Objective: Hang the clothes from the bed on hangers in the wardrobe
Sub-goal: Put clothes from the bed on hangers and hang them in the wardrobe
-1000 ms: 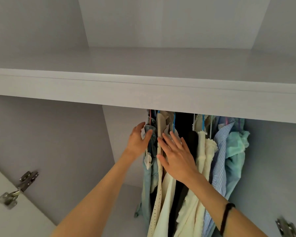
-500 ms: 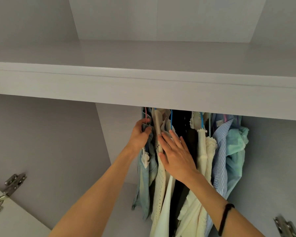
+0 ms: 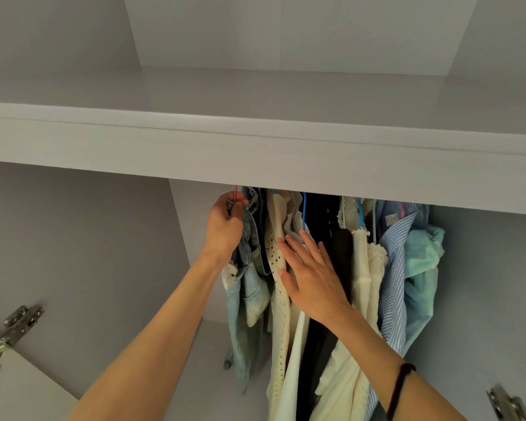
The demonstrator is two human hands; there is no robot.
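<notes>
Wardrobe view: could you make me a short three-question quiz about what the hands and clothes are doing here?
1. True or false: the left hand grips the red hanger at the top of the denim garment.
2. Which does the right hand press with flat fingers? A) the striped shirt B) the cream knitted garment C) the shelf edge
3. Fill in: the garment farthest right on the rail is pale ____.

Key: 1 true; 2 B; 3 green, the crumpled garment beside the blue striped shirt.
</notes>
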